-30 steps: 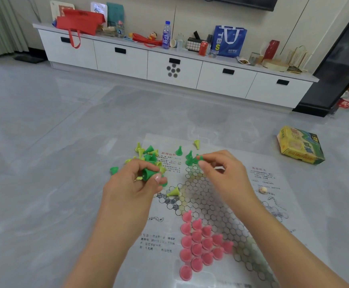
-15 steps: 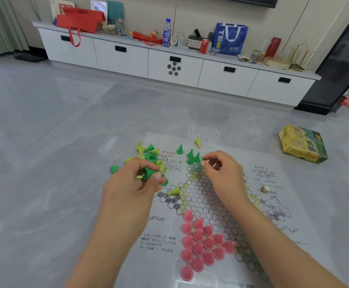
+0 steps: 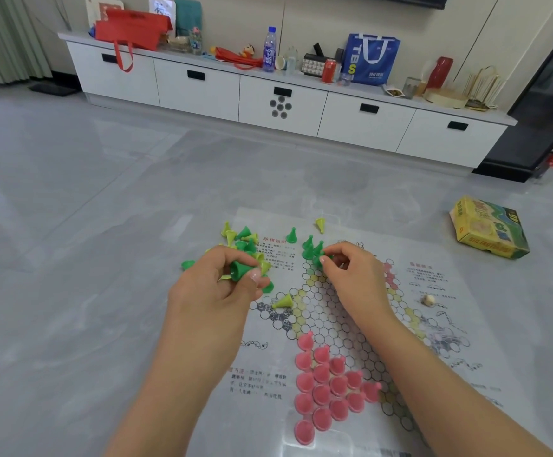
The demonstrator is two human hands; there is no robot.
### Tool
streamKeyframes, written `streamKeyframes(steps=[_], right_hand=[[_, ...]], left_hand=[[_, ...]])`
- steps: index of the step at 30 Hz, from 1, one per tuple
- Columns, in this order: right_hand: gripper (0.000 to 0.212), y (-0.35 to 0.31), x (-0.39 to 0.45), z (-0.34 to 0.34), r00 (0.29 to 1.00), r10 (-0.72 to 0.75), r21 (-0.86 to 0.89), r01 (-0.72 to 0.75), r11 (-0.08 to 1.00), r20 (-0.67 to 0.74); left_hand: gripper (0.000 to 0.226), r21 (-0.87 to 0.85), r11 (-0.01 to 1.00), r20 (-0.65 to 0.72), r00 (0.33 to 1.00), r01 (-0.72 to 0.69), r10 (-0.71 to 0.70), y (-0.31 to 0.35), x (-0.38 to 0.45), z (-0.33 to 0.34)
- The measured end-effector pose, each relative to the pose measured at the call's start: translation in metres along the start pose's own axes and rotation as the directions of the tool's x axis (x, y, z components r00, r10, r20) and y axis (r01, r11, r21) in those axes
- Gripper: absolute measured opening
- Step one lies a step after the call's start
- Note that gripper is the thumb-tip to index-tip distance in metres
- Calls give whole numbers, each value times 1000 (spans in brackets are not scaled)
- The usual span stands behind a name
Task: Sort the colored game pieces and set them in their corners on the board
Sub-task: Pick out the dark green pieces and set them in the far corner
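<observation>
A paper game board [image 3: 344,311] with a hexagon grid lies on the floor. Several pink cone pieces [image 3: 329,387] fill its near corner. A mixed heap of dark green and yellow-green pieces [image 3: 244,240] lies at the board's far left edge. My left hand [image 3: 217,291] grips a dark green piece [image 3: 239,270] between thumb and fingers, just in front of the heap. My right hand [image 3: 354,275] pinches another dark green piece [image 3: 318,260] down at the far corner, beside two or three standing green pieces [image 3: 308,247]. One yellow-green piece [image 3: 283,301] lies on its side on the grid.
A small pale die [image 3: 428,300] rests on the board's right side. The yellow game box [image 3: 487,227] sits on the grey floor to the right. A white low cabinet [image 3: 281,100] with bags and bottles runs along the far wall.
My right hand has lowered its green piece toward the far corner next to the standing green ones. My left hand has stayed in place with its piece.
</observation>
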State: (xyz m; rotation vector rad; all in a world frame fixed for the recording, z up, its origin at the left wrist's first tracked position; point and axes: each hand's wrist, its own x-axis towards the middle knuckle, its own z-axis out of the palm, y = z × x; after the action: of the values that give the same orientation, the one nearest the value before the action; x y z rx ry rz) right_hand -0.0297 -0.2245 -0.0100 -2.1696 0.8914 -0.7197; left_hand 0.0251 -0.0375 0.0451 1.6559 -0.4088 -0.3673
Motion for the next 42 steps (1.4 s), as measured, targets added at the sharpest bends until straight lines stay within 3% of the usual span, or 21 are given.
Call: streamKeyframes(steps=[22,31,42], right_hand=[[12,0,-3,-3,998,41,146,-33,989,-54],[23,4,-2,-4,974,60,19,-58,998,-219],[24,5,-1,-2,984,48,-88,-63,994,-169]], left_hand=[[14,38,999,-4,1000,-14,14,1,-1,-2],[15,31,999,-11,1000,-13,13,1,-1,-3],[13,7,1000,0,1000,-9,9,1,-1,-2]])
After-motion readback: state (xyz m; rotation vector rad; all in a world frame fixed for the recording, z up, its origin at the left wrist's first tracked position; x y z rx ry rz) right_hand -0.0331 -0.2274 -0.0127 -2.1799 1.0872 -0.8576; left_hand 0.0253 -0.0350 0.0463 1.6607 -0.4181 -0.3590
